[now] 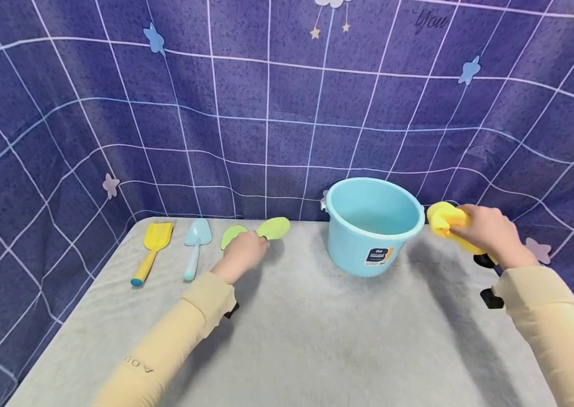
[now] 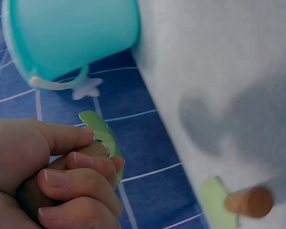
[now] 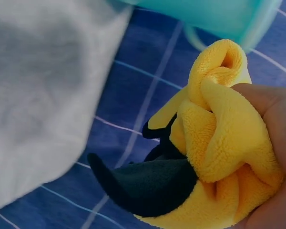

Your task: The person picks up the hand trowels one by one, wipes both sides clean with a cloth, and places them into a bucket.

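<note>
Leaf-green round-bladed tool with wooden handle [image 1: 273,228]: lifted, my left hand [image 1: 246,250] curled round the handle.
Pale-blue plastic bucket [image 1: 353,257]: upright on the grey table [image 1: 317,339].
Bunched yellow-and-dark plush cloth [image 1: 447,217]: clamped in my right hand [image 1: 490,229], beside the bucket, well apart from the tool.
Yellow shovel [image 1: 156,234], pale-blue shovel [image 1: 198,232], second green tool [image 1: 232,234]: lying unheld; I judge these left to handle.

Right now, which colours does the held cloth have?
The cloth is yellow with a blackish part, clearest in the right wrist view.
</note>
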Motion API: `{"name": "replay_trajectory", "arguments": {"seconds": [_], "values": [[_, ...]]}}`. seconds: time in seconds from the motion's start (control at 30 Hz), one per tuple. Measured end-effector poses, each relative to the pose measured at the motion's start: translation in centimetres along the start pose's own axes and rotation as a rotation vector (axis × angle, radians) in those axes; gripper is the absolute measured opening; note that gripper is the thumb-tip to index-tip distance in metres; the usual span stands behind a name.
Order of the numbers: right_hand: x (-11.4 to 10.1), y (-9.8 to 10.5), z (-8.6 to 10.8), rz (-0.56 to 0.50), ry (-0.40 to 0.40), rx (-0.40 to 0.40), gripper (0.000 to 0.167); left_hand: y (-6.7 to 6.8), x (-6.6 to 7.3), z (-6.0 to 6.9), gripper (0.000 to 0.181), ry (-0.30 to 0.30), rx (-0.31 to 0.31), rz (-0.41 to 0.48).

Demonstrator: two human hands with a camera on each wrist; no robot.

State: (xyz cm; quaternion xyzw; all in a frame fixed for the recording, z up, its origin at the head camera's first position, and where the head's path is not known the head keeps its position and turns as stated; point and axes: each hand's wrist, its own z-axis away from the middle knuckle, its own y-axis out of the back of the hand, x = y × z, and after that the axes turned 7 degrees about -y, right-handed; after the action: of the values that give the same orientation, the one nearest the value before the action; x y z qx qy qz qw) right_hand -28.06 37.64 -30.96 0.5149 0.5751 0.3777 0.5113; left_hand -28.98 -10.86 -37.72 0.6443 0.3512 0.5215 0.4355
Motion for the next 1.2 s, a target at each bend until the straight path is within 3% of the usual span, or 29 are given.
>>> {"name": "replay_trajectory", "arguments": {"seconds": [0.1,0.33,0.6,0.9,1.2], "values": [[-0.6,1.7,0.3,0.002,0.008,0.030,0.055,1.6,0.1,0.6,0.031,-0.022,0.034,-0.012],[-2.7,4.4,1.6,-0.035,0.017,0.141,0.051,4.8,0.5,2.3,0.029,-0.131,0.040,-0.082],[-6.8,6.3,3.5,-0.069,0.130,0.296,0.042,7.6,1.6,4.6,0.030,-0.202,0.091,-0.103],[-11.8,7.4,6.7,-0.131,0.306,0.478,0.042,8.8,2.1,7.0,0.026,-0.354,0.128,-0.083],[-16.0,7.6,10.1,-0.103,0.611,0.639,0.048,9.0,3.1,9.1,0.029,-0.461,0.176,-0.082]]}}
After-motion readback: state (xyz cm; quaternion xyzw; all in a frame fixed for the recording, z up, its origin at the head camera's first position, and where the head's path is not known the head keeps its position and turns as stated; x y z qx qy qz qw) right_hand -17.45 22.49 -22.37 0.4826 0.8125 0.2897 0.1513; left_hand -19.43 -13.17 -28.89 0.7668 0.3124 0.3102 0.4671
